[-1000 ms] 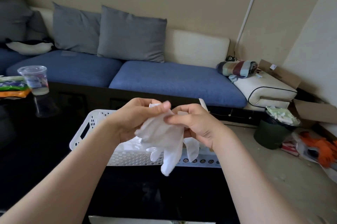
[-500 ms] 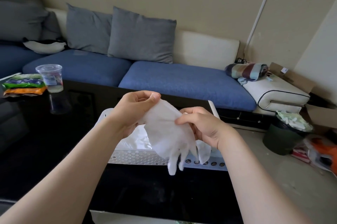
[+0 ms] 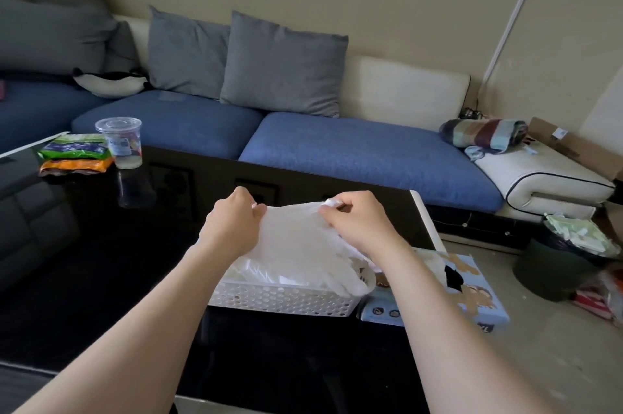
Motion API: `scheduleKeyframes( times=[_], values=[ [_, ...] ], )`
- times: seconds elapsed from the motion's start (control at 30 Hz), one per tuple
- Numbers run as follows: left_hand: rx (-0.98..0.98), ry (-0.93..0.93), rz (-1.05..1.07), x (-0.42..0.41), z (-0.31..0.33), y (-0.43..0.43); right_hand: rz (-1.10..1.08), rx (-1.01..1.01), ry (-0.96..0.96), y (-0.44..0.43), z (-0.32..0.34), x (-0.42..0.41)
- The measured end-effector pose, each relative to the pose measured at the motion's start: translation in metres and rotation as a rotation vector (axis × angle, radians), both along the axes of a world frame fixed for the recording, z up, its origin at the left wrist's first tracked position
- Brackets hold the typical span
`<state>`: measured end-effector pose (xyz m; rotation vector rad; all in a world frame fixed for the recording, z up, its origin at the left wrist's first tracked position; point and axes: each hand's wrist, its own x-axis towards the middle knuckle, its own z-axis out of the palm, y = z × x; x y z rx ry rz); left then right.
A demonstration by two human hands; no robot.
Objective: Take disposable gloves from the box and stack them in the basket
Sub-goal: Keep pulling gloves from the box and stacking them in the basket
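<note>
Dark and glossy, the black coffee table (image 3: 101,278) carries our work. We hold one white disposable glove (image 3: 296,245) by its cuff edge. Our left hand (image 3: 232,228) pinches one corner and our right hand (image 3: 357,224) pinches the other, so the film is drawn fairly flat between the two pinches. Straight below the grip stands the white perforated basket (image 3: 286,302), with a loose pile of gloves (image 3: 259,270) already lying in it. The held glove's fingers trail down from the grip toward us and to the right, reaching about the basket's near right corner. Whether they lie inside the rim or over it, we cannot tell. The pale blue glove box (image 3: 472,292) sits just beside the basket, below and outside our right wrist.

We judge the step in hand to be laying this glove on the pile. To do it well we would hold the cuff taut and level and bring both pinches down together. We would also shift a little left and away from us, so the trailing fingers land inside the rim first. The palm can then settle flat over the pile, cuff last. Thin film clings and catches air, so a slow descent and letting go with both hands at once should stop it folding.
</note>
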<state>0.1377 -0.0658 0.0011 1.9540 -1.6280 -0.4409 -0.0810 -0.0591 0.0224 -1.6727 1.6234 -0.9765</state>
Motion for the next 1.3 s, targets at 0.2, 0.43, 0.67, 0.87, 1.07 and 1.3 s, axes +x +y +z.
scheduleKeyframes(
  times=[0.2, 0.43, 0.67, 0.87, 1.07, 1.3],
  values=[
    [0.050, -0.249, 0.058, 0.008, -0.001, 0.001, -0.030, -0.225, 0.471, -0.020, -0.017, 0.021],
    [-0.038, -0.505, 0.083, 0.002, 0.009, 0.007, 0.170, -0.340, 0.625, -0.009, 0.005, 0.027],
    [0.136, -0.465, -0.372, -0.013, -0.003, 0.005, 0.477, 0.148, 0.807, 0.007, 0.002, 0.032],
    [0.296, -0.437, -0.383, -0.011, -0.011, 0.004, 0.489, 0.182, 0.701, 0.011, -0.012, 0.020],
    [-0.050, -0.483, -0.216, -0.036, 0.000, 0.007, 0.295, -0.045, 0.485, 0.021, 0.006, 0.002],
    [-0.307, -0.202, -0.481, -0.089, 0.004, 0.015, -0.061, -0.003, 0.608, 0.046, 0.028, -0.070]
  ],
)
